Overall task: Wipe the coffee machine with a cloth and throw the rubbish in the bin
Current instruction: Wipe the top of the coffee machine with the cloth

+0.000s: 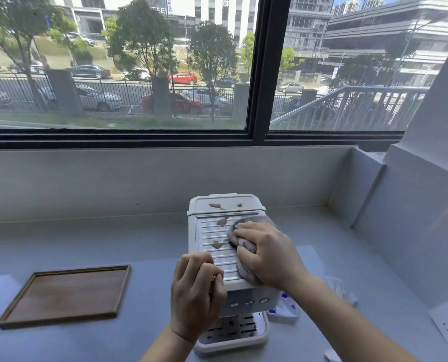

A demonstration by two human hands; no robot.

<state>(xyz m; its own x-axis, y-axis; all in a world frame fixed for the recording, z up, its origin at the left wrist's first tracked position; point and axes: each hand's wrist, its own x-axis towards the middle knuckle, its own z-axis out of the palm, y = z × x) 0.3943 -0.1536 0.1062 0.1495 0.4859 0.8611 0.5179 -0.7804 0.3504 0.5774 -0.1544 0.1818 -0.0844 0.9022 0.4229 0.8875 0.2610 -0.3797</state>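
Left hand (195, 293) holds coffee machine (219, 261); right hand (267, 254) presses cloth (244, 270) atop.

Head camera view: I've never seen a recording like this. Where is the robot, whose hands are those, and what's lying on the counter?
There is no robot here. A person wears a wide-angle camera on the head, so this single picture looks forward and down at their own two hands, with a window and a street behind. On the grey counter stands a white coffee machine with a ridged top, seen from above, with brown spills on it. The right hand grips a crumpled grey-purple cloth and presses it on that top. The left hand curls on the machine's front left corner, apparently to steady it. To the left lies a flat brown wooden tray. To the right, beside the machine, lie crumpled white-and-blue wrappers that look like rubbish.
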